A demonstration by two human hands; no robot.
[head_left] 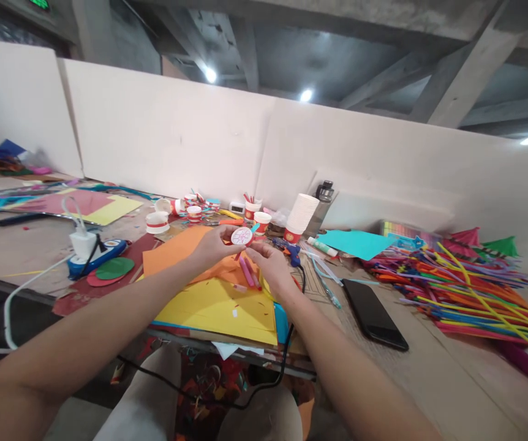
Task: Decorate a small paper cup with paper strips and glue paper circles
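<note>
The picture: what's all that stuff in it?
Round piece: one, white-pink, centre
Sticks: several, pink, centre
Sheets: several, yellow-orange, centre
Table: one, brown, below
Cups: several, white-red, back
Cup stack: one, white-red, back
Bottle: one, grey, back
Glue gun: one, blue, right
Phone: one, black, right
Pipe cleaners: many, multicoloured, right
Umbrellas: few, pink-green, right
Power strip: one, blue-white, left
Discs: two, green-red, left
Lights: several, white, ceiling
Panels: several, white, behind
Left hand: one, bare, centre
Right hand: one, bare, centre

Small lamps [306, 95] glare in a dim grey ceiling [286, 58], while wide-angle distortion stretches the softly blurred edges.
</note>
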